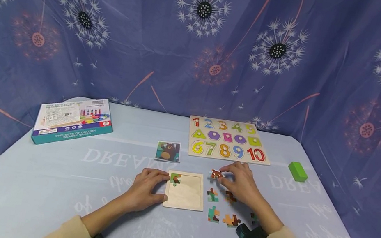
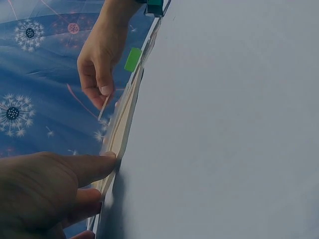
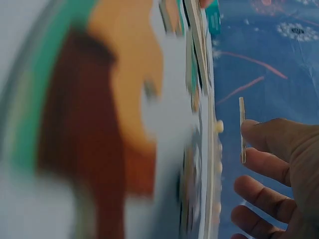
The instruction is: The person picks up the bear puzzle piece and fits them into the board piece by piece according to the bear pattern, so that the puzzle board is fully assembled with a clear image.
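My left hand rests against the left edge of a square wooden puzzle tray, thumb extended along the rim. A single puzzle piece lies in the tray's upper left corner. Right of the tray, my right hand pinches a jigsaw piece with a brown bear's face between thumb and index finger. In the right wrist view that piece appears edge-on, raised off the table. Several loose pieces lie below this hand, one partly hidden by the forearm.
Behind the tray lies a bear picture card. A wooden number board is at the back, a beaded-boxes carton at the back left, and a green block at the right. A dandelion-print cloth hangs behind the table.
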`<state>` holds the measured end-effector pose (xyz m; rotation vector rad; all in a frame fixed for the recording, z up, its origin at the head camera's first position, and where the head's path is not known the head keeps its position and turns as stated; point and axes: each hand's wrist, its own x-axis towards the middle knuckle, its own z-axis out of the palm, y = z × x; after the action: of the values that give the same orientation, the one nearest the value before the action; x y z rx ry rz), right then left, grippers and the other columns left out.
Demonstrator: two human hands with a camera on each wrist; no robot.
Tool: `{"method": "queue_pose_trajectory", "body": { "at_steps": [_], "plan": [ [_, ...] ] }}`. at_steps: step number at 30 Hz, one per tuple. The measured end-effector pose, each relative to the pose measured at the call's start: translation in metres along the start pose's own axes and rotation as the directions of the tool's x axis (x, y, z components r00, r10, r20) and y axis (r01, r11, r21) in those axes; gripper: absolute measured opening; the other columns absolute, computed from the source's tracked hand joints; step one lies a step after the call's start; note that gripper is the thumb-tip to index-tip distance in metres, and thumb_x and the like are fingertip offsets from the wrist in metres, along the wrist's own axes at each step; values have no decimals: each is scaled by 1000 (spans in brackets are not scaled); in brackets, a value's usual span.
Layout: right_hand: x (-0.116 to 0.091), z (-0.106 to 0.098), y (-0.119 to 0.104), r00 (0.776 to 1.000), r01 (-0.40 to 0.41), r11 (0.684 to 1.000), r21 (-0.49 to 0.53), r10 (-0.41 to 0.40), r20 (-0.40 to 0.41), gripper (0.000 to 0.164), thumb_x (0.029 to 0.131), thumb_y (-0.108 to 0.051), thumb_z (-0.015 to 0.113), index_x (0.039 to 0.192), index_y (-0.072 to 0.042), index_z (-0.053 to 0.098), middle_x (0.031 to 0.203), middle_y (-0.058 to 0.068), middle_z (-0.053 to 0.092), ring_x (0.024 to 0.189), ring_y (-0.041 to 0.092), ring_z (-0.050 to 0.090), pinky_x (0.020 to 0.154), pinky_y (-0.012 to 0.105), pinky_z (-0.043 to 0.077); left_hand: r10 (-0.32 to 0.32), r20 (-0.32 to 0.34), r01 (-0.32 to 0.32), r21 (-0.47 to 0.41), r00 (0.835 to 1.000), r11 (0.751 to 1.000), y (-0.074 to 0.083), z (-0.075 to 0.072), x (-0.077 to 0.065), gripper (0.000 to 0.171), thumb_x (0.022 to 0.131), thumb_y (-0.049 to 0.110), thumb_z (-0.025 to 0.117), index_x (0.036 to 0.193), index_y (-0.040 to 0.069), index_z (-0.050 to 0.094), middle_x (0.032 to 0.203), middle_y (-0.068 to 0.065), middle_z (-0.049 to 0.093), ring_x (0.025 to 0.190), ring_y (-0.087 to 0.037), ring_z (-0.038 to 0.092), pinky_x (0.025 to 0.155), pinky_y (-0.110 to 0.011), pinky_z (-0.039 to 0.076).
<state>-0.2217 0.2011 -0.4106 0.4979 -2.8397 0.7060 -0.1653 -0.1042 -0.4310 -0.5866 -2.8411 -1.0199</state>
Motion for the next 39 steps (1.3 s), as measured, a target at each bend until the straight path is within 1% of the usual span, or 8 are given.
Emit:
{"method": "queue_pose_trajectory", "body": {
  "at_steps": [6, 11, 17, 24, 30, 39],
  "plan": [
    [3, 10, -17, 999, 39, 999, 24, -40, 32, 25, 78, -28, 74, 100, -18, 72, 101, 1, 62, 96, 21, 47, 85, 42, 34, -2, -2, 2, 1, 1000, 1000, 0, 0, 0, 48, 75, 20, 76, 119, 7, 62, 128, -7, 57, 121, -31, 41, 100, -58, 27],
    [4, 17, -32, 996, 75, 997, 37, -76, 44, 24, 78, -26, 74, 100, -17, 72, 98, 1, 61, 94, 20, 47, 84, 42, 34, -3, 0, 3, 3, 1000, 1000, 0, 0, 0, 48, 75, 20, 76, 120, 7, 62, 127, -6, 57, 121, -31, 41, 100, -58, 26],
    [5, 22, -47, 996, 63, 998, 19, -64, 65, 23, 77, -26, 74, 99, -18, 72, 97, -2, 61, 93, 18, 46, 82, 38, 34, 1, -1, -1, 4, 1000, 1000, 0, 0, 0, 49, 75, 20, 76, 120, 7, 62, 127, -6, 57, 121, -32, 41, 100, -58, 27],
    [8, 27, -61, 994, 75, 997, 13, -76, 83, 24, 76, -26, 74, 97, -17, 72, 95, -1, 61, 90, 16, 44, 80, 35, 33, -4, -1, 4, -1, 1000, 1000, 0, -1, 0, 49, 75, 20, 76, 119, 7, 62, 127, -7, 57, 121, -31, 41, 100, -57, 27],
    [12, 32, -68, 992, 70, 998, 2, -70, 109, 24, 75, -28, 76, 97, -17, 72, 93, -2, 60, 89, 16, 44, 81, 35, 34, -5, -2, 5, -8, 1000, 1000, 1, -1, 0, 48, 75, 21, 76, 119, 7, 62, 128, -7, 57, 120, -31, 41, 99, -57, 27],
    [15, 41, -65, 990, 81, 997, -8, -79, 114, 24, 75, -30, 76, 97, -18, 73, 92, -3, 59, 88, 15, 45, 79, 35, 35, 9, -3, -9, -9, 1000, 1000, 0, -1, 0, 48, 76, 20, 75, 120, 6, 62, 128, -8, 57, 121, -33, 41, 100, -58, 27]
  ]
}}
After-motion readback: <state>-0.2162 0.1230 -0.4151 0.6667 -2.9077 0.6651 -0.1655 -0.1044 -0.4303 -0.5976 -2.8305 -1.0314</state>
